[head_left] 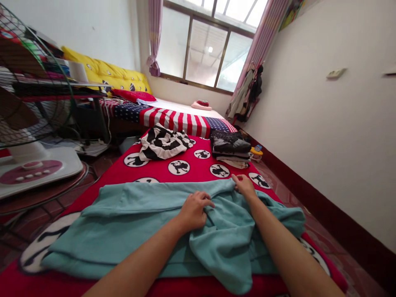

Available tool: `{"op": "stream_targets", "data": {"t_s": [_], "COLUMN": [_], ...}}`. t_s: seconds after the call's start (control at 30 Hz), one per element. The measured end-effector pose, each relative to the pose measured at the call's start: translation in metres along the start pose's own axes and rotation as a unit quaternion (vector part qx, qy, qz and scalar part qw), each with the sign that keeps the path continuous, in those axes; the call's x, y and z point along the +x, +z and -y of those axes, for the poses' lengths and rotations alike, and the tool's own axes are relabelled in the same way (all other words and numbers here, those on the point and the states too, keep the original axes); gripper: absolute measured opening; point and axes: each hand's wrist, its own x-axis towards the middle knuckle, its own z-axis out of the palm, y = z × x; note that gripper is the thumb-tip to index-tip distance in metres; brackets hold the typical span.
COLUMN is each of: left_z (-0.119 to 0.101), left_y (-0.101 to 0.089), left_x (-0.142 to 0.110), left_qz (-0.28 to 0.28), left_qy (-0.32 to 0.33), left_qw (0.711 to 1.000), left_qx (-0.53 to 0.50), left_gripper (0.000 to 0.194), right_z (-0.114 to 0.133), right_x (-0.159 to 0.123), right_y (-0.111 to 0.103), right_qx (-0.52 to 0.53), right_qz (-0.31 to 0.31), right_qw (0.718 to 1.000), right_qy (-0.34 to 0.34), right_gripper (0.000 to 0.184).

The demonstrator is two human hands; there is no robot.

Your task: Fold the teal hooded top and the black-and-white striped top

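My left hand [194,209] has its fingers curled down, pinching a ridge of the teal garment [148,231] near its middle, while my right hand [245,185] pinches the garment's far edge between narrowed fingers. I judge the folding barely begun: the cloth lies rumpled across the red blanket [192,165], under both hands, with a folded stack [230,148] beyond.

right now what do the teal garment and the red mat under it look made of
The teal garment: soft matte knit, perhaps fleece or jersey; it bunches in loose folds under the left hand and right hand. The red mat: flat printed fabric with cartoon roundels, likely thin woven or plush; cannot tell which.
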Motion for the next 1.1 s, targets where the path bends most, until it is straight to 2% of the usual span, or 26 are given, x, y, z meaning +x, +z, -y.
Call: {"op": "stream_targets", "data": {"t_s": [0.07,0.17,0.23,0.33,0.4,0.5,0.57,0.63,0.67,0.73,0.8,0.9,1.03,1.1], "left_z": [-0.002,-0.003,-0.005,-0.007,-0.010,-0.012,-0.014,-0.016,-0.016,-0.012,0.001,0.032,0.070,0.080], "left_y": [0.000,0.005,0.007,0.007,0.005,0.001,-0.001,-0.004,-0.006,-0.015,-0.031,-0.072,-0.141,-0.166], "left_x": [-0.001,0.001,0.004,0.005,0.004,-0.002,-0.006,-0.008,-0.008,-0.006,-0.008,-0.025,-0.078,-0.107], "left_qz": [0.006,0.016,0.015,-0.025,-0.047,-0.010,0.026,0.041,0.036,-0.001,-0.057,-0.111,-0.164,-0.144], "left_qy": [0.012,0.025,0.045,0.077,0.070,0.047,0.040,0.034,0.032,0.030,0.022,-0.032,-0.127,-0.144], "left_qw": [1.000,0.999,0.999,0.996,0.993,0.995,0.995,0.993,0.991,0.986,0.986,0.992,0.975,0.975], "left_qx": [0.002,0.014,0.013,-0.041,-0.083,-0.093,-0.085,-0.104,-0.125,-0.163,-0.155,-0.052,0.073,0.091], "left_gripper": [0.050,0.040,0.030,0.032,0.034,0.034,0.036,0.036,0.035,0.030,0.028,0.026,0.017,0.018], "right_z": [0.002,0.007,0.012,0.019,0.023,0.030,0.034,0.037,0.037,0.032,0.023,0.007,-0.002,0.000], "right_x": [-0.005,-0.018,-0.025,-0.030,-0.033,-0.041,-0.046,-0.050,-0.051,-0.053,-0.055,-0.054,-0.051,-0.052], "right_y": [-0.001,0.001,0.001,-0.006,-0.014,-0.022,-0.023,-0.016,-0.010,0.007,0.026,0.046,0.053,0.053], "right_qx": [0.012,0.022,0.017,0.006,-0.044,-0.215,-0.298,-0.293,-0.269,-0.230,-0.241,-0.283,-0.293,-0.294], "right_qz": [0.024,0.046,0.045,0.010,0.006,0.040,0.011,-0.030,-0.023,0.040,0.095,0.098,0.099,0.079], "right_qw": [1.000,0.996,0.993,0.997,0.998,0.974,0.949,0.937,0.934,0.924,0.910,0.902,0.898,0.898], "right_qy": [-0.009,-0.079,-0.108,-0.073,-0.044,-0.051,-0.104,-0.187,-0.233,-0.302,-0.324,-0.312,-0.313,-0.317], "right_gripper": [0.055,0.066,0.062,0.048,0.043,0.037,0.035,0.040,0.044,0.052,0.057,0.062,0.066,0.066]}}
